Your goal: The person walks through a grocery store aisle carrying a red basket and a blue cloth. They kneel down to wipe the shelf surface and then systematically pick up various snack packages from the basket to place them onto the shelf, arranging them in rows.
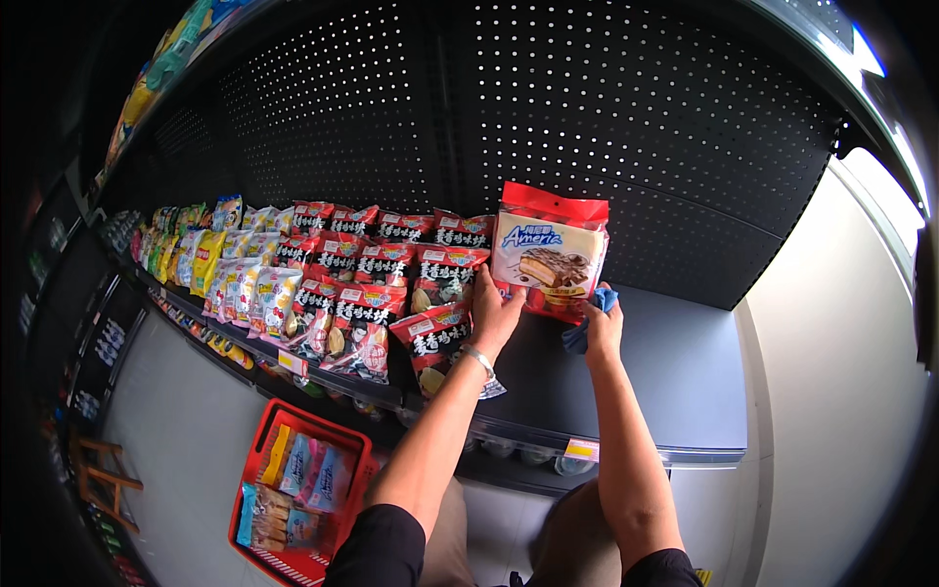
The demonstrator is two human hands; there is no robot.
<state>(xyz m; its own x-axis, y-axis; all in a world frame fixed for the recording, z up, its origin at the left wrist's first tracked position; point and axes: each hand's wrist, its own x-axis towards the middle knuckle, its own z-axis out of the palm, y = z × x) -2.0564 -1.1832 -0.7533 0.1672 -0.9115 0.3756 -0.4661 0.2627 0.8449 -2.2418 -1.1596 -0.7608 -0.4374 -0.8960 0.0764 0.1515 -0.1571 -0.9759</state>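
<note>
A large red and cream snack cake bag point(550, 245) stands upright toward the back of the dark shelf, its picture side facing me. My left hand point(497, 313), with a silver bracelet on the wrist, grips its lower left edge, thumb on the front. At the lower right corner is my right hand point(606, 323), closed on a crumpled blue cloth point(575, 338) that meets the bag. Whether those fingers also hold the bag is hidden. Beside my left forearm, a black and red snack bag point(430, 342) leans askew at the shelf's front, partly covered by the arm.
Rows of small snack bags point(357, 323) fill the shelf to the left. Behind rises a black perforated back panel point(626, 117). A price tag point(582, 450) sits on the front edge. On the floor at lower left, a red basket point(256, 440) holds several packages.
</note>
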